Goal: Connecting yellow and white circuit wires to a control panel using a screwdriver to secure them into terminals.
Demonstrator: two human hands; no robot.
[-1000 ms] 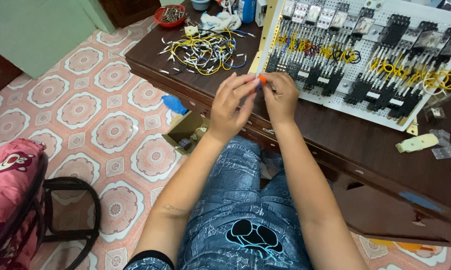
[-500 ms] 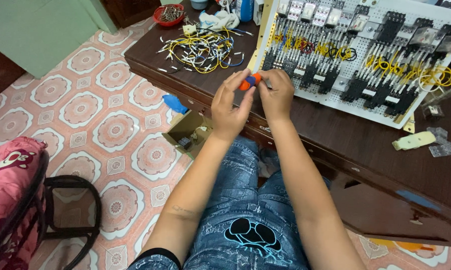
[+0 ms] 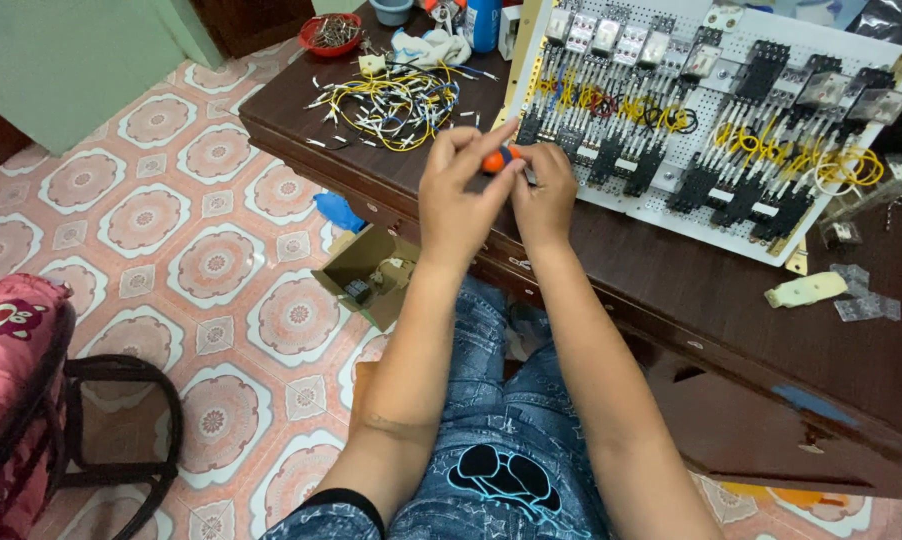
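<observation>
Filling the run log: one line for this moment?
hands: both hold orange-handled tool | beside: white pegboard | on: table

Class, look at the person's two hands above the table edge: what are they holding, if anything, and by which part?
Both the left hand and the right hand grip a small orange-handled tool, seemingly a screwdriver, by its handle; the tip is hidden.

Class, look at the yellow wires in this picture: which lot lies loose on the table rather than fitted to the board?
The tangled heap of yellow wires left of the hands lies loose on the table; the others loop between parts on the white board.
</observation>
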